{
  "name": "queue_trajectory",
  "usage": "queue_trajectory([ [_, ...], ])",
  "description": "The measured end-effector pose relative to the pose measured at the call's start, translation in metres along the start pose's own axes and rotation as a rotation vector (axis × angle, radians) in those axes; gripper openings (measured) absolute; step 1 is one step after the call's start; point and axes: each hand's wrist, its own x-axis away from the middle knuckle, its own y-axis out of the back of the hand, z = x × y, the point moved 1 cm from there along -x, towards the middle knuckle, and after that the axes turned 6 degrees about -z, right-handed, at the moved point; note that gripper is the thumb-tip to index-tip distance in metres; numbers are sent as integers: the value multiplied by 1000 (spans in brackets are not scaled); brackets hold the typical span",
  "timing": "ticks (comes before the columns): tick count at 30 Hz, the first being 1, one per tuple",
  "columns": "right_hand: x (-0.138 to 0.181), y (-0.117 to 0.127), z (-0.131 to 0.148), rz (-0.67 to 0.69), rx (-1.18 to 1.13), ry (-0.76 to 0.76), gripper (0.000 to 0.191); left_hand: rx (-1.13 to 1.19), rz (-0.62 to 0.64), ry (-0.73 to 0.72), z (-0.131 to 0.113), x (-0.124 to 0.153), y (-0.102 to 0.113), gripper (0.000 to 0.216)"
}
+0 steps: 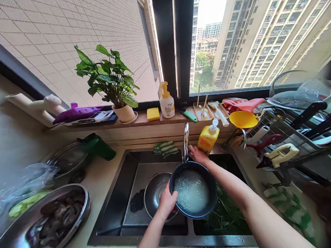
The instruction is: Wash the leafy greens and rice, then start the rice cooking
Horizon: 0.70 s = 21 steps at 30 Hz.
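My left hand [168, 200] grips the left rim of a dark blue pot [193, 167], thumb over the edge. Cloudy whitish water with small bubbles fills the pot; any grains beneath cannot be made out. Above the pot's far rim stands a chrome faucet [186, 141]. Reaching past the pot, my right hand [199, 155] has its fingers closed at the right side of the faucet base, apparently on the handle, which is mostly hidden. Just beyond that hand is a yellow pump bottle [208, 138]. Below my left hand, a metal pan [150, 197] sits in the left sink basin [119, 199].
Leafy greens [228, 212] lie in the right basin. At left is a metal bowl [85, 200] of dark pieces. A dish rack [286, 133] with knives and scissors stands right. The sill carries a potted plant [105, 75], a yellow sponge [153, 114] and a white pump bottle [167, 105].
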Motion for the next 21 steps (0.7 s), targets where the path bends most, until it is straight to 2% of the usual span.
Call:
queue_trajectory([
  [4, 7, 29, 1, -65, -46, 7, 41, 272, 160, 184, -8, 19, -5, 65],
  [7, 35, 57, 15, -215, -69, 40, 33, 425, 243, 176, -9, 32, -11, 80],
  [9, 65, 63, 34, -229, -81, 198, 28, 492, 270, 163, -3, 40, -16, 85],
  [10, 82, 60, 45, -179, -74, 321, 26, 515, 275, 168, 2, 44, -19, 85],
  [12, 116, 39, 70, -5, -22, 609, 18, 544, 268, 193, 17, 51, -24, 83],
  [15, 157, -15, 104, 126, 70, 916, 18, 586, 206, 196, 44, 60, -30, 80],
  [17, 173, -53, 122, 135, 110, 951, 18, 586, 158, 187, 61, 66, -30, 78],
  [19, 180, -85, 133, 75, 146, 878, 20, 528, 144, 186, 75, 71, -28, 75],
  [21, 180, -106, 140, 40, 183, 763, 20, 450, 149, 179, 86, 74, -23, 72],
])
